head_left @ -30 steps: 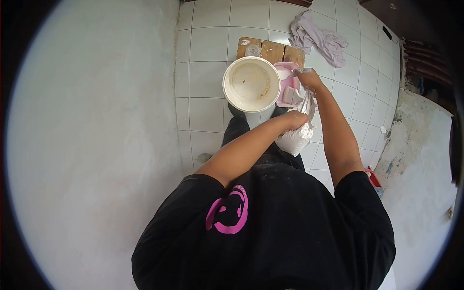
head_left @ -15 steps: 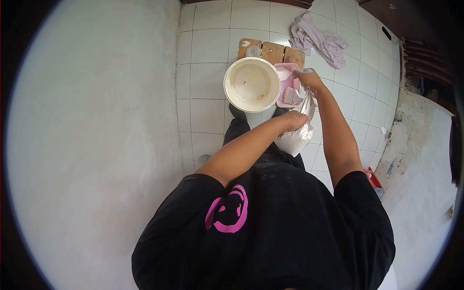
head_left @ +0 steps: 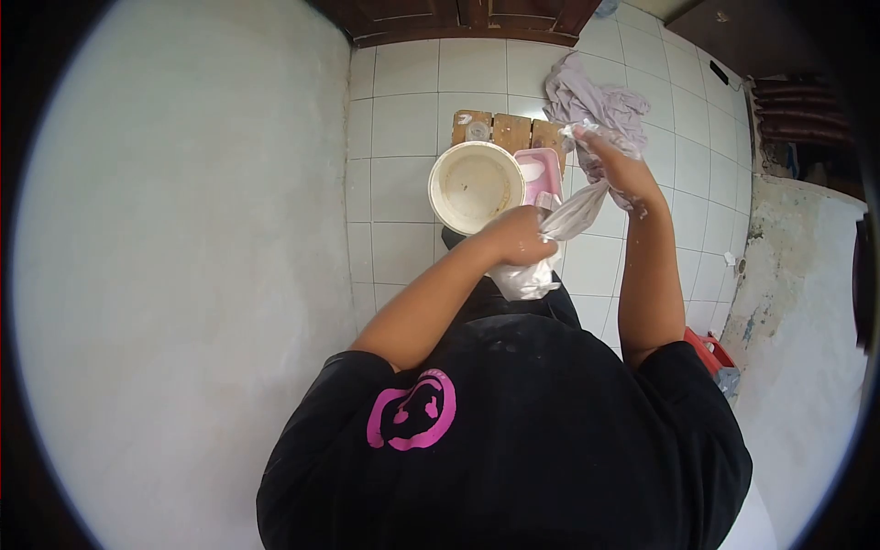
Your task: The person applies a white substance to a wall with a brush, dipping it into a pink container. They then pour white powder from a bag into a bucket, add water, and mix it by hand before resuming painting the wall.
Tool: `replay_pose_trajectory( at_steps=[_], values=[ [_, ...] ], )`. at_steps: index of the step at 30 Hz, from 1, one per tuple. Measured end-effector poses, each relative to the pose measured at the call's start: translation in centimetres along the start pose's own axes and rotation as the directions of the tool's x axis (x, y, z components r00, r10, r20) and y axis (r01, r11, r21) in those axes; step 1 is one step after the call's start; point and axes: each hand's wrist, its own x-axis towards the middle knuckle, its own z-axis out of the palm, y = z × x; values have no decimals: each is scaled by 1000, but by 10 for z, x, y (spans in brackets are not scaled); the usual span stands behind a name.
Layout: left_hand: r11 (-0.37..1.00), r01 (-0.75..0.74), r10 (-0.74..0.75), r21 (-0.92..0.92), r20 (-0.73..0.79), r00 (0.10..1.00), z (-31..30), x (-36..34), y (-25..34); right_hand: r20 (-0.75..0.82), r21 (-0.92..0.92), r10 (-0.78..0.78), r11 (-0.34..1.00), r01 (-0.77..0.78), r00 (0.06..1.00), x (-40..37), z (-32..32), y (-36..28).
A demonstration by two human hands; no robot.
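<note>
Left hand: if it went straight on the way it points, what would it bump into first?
Probably the stretched part of the white bag, which the left hand itself grips, then the right hand. The pink tray lies near that line too but looks lower, though depth is unclear.

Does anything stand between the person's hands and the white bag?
Nothing visible does: the left hand grips the white bag directly, and its stretched upper end meets the right hand.
</note>
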Motion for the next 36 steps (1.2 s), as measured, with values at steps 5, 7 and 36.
replay_pose_trajectory(
  at_steps=[5,7,36],
  values=[
    [993,119,-117,11,-119,986,-36,-18,-9,51,171,-203,967,192,978,-10,26,-7],
    [994,111,-110,-5,-177,978,-41,-17,-11,125,194,-221,962,195,967,-14,41,-16],
    [820,438,-369,369,-245,897,-56,-13,-51,138,-847,71,525,81,988,144,142,162]
  ],
)
